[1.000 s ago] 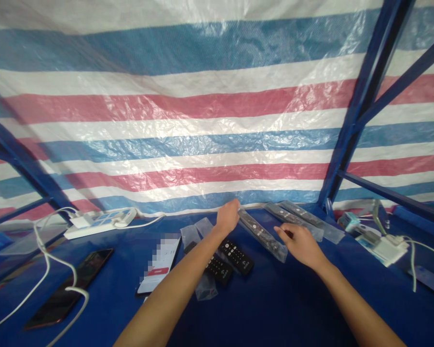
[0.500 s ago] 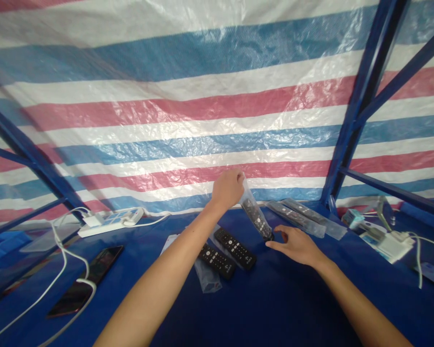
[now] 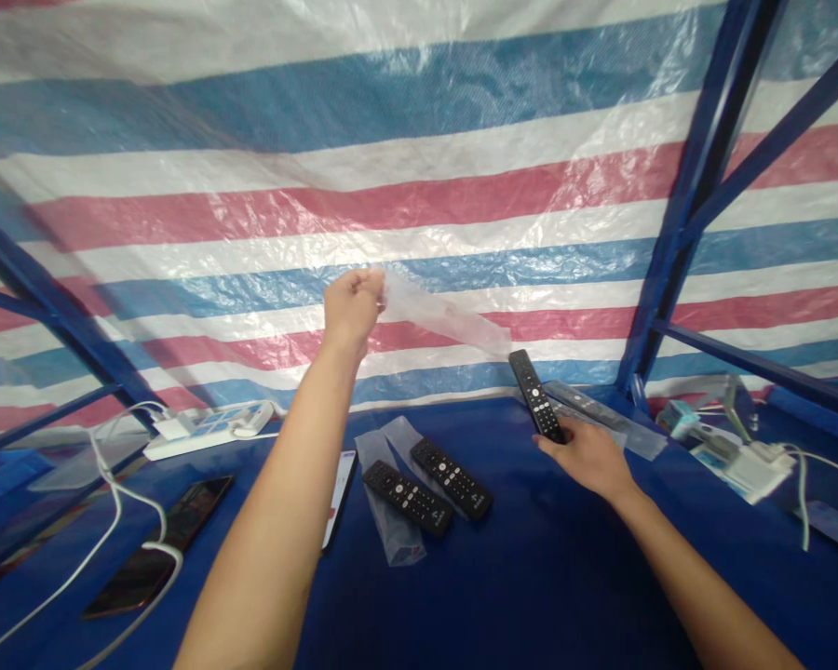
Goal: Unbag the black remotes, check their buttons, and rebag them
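Note:
Pinched at one end in my left hand (image 3: 355, 307), a clear plastic sleeve (image 3: 451, 314) stretches to the right in the air. My right hand (image 3: 590, 454) grips the lower end of a black remote control (image 3: 533, 391), whose top lies just past the sleeve's far end. Two more black remotes, one on the left (image 3: 409, 496) and one on the right (image 3: 452, 476), rest on flat plastic sleeves (image 3: 395, 540) on the blue table (image 3: 503, 586). Behind my right hand lie sleeved remotes (image 3: 593, 409), partly hidden by it.
A lit phone (image 3: 340, 498) lies beside my left forearm. Further left are a dark phone (image 3: 160, 549), white cables (image 3: 122, 502) and a power strip (image 3: 213, 428). Another cluster of plugs (image 3: 747, 465) stands at the right. Blue frame posts (image 3: 670, 251) and a striped tarp (image 3: 405, 214) enclose the back.
The remote has come out of its sleeve. My left hand has moved up and left with the sleeve, while my right hand has closed on the remote and risen slightly.

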{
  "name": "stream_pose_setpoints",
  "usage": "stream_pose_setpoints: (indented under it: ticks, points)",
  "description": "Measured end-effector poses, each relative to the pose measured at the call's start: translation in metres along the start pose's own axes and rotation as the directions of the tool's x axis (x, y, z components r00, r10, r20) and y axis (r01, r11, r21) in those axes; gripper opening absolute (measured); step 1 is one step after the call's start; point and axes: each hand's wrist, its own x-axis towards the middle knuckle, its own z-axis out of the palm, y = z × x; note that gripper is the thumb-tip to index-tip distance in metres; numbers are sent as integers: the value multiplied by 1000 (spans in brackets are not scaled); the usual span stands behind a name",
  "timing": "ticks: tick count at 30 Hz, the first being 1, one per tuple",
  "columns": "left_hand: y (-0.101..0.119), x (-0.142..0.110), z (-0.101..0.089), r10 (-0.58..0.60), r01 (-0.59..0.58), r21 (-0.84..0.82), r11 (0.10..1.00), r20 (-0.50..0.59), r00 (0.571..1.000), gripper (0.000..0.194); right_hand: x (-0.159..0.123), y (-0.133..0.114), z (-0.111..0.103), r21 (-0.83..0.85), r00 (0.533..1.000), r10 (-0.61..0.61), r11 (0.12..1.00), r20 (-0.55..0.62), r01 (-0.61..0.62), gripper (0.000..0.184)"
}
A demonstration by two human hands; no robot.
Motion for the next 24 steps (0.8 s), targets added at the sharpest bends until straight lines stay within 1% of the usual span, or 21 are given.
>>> stream_pose_setpoints:
  ticks: [1,2,3,4,5,6,8,10,14,18,21,22,24]
  points:
    - [-17,-2,1,-99,98,22,995,29,995,17,1,0,-3,21,999,18,1000,-36,-17,30]
    - [-34,-8,4,-189,179,118,977,88,978,18,2,0,-6,41,997,29,999,-67,-26,31]
    - [-51,-18,10,-277,226,277,934,164,947,20,3,-1,-8,58,995,35,998,-92,-29,33]
    - [-68,-31,16,-343,202,444,873,265,901,22,3,-2,-9,73,994,35,997,-108,-27,35]
    - [-83,-44,23,-380,190,500,845,312,871,22,2,-5,-9,86,993,29,996,-112,-19,36]
    - [-97,-58,29,-406,184,533,826,336,850,20,1,-8,-9,95,994,12,995,-106,-2,37]
    - [-117,-81,38,-446,165,595,787,362,819,18,-3,-15,-6,88,997,-41,995,-60,47,36]
    - [-131,-95,42,-469,142,649,747,364,804,16,-7,-24,-1,45,995,-92,995,28,90,33]
    - [-144,-102,41,-486,86,725,683,364,794,14,-16,-41,13,-79,967,-161,981,198,179,30]
    - [-147,-105,43,-491,45,774,632,355,796,16,-24,-54,29,-158,945,-181,960,273,230,31]
    - [-144,-107,44,-489,23,797,604,348,800,18,-25,-55,31,-157,936,-190,957,297,244,38]
    - [-142,-107,44,-486,19,802,596,342,804,19,-24,-52,28,-157,940,-186,959,284,237,42]
    - [-137,-106,42,-470,8,816,578,324,821,23,-18,-41,19,-197,969,-138,964,205,179,45]
